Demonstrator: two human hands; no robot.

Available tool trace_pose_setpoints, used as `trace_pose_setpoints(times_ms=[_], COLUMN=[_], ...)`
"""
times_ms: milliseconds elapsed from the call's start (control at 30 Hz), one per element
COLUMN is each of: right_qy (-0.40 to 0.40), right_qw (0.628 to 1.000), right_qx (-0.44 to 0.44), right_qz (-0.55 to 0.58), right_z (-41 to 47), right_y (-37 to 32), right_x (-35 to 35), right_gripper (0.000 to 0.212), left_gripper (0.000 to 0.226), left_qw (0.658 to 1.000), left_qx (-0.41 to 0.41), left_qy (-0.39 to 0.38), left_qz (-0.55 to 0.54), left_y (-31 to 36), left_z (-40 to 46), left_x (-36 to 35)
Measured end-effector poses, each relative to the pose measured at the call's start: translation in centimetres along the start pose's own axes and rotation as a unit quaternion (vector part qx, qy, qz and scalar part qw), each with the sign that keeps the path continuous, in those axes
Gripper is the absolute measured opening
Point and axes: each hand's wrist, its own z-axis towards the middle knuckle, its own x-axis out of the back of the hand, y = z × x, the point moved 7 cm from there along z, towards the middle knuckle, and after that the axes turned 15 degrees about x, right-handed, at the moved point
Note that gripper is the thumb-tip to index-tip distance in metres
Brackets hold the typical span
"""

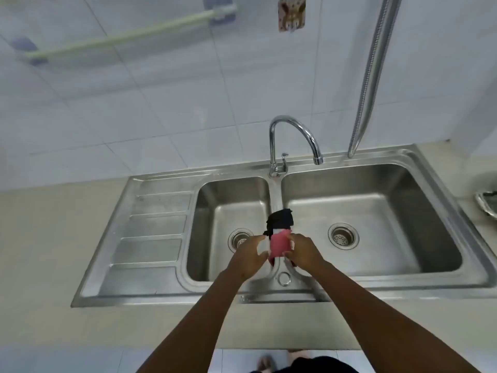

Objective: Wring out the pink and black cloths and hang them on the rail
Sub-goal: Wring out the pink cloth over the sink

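Observation:
A folded pink cloth (280, 245) lies over the divider between the two sink basins, and a bunched black cloth (280, 218) sits just behind it on the same divider. My right hand (305, 253) grips the pink cloth's right edge with thumb and fingers. Just left of the cloth, my left hand (248, 255) is at its left edge with fingers curled and spread; whether it holds the cloth is unclear. The pale green rail (121, 37) is mounted on the tiled wall at the upper left, with nothing on it.
A steel double sink (269, 296) has a ribbed drainboard (150, 232) on the left. The chrome tap (293, 133) arches over the right basin. A flexible metal hose (372, 74) hangs on the right. A metal dish (488, 203) is at the right edge.

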Motion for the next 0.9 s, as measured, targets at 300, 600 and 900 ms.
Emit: trace_pose_setpoints(times_ms=[300,600,900], right_qy=[0.095,0.117,0.102], right_qw=[0.993,0.988,0.941], right_qx=[-0.045,-0.047,0.034], right_qz=[0.059,0.094,0.32], right_z=[1.4,2.1,1.3], right_y=[-1.2,-3.1,-11.6], right_x=[-0.5,1.9,7.3], right_gripper=[0.03,0.044,0.047], left_gripper=[0.052,0.053,0.118], left_qw=[0.999,0.999,0.973], left_qx=[0.025,-0.027,-0.088], left_qy=[0.019,-0.011,-0.157], left_qz=[-0.014,-0.045,-0.145], left_y=[-4.9,-6.1,-2.1], left_z=[1.5,2.7,3.1], left_x=[2.3,3.6,5.0])
